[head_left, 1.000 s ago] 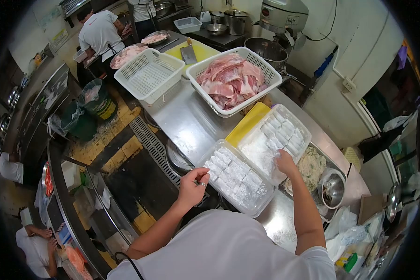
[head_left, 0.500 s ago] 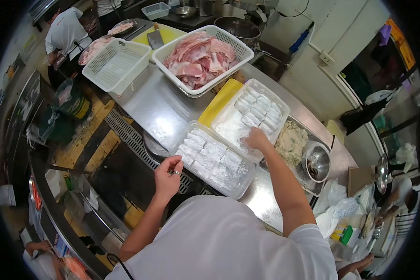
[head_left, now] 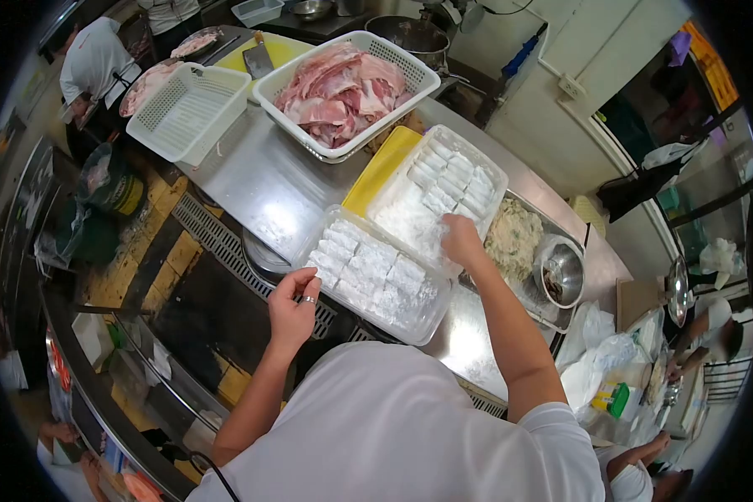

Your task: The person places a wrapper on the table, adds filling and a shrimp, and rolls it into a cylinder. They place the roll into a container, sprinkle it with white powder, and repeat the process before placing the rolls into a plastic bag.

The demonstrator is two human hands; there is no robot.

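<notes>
My left hand point(head_left: 294, 305), a ring on one finger, is beside the left corner of the near clear plastic tub point(head_left: 431, 326). Its fingers are half bent and apart, with nothing visible between them. Flour-dusted white pieces point(head_left: 376, 272) lie in rows in that tub. Over the near side of the second tub point(head_left: 498, 159), my right hand point(head_left: 460, 238) has its fingers drawn together; whatever they hold is hidden. Loose white flour point(head_left: 406, 213) covers part of this tub's bottom, and floured rolls point(head_left: 452, 176) are lined up at its far side.
Raw meat point(head_left: 343, 96) fills a white basket point(head_left: 263, 96) beyond a yellow board point(head_left: 385, 171). A pale, green-flecked mixture point(head_left: 512, 238) and a steel bowl point(head_left: 563, 272) sit at right. An empty white basket point(head_left: 163, 138), a cleaver point(head_left: 258, 60) and a co-worker point(head_left: 100, 63) are farther left.
The whole view has shifted slightly, so the counter appears higher and farther left. My right hand stays at the floured tub; the fingers of my left hand look a little less curled.
</notes>
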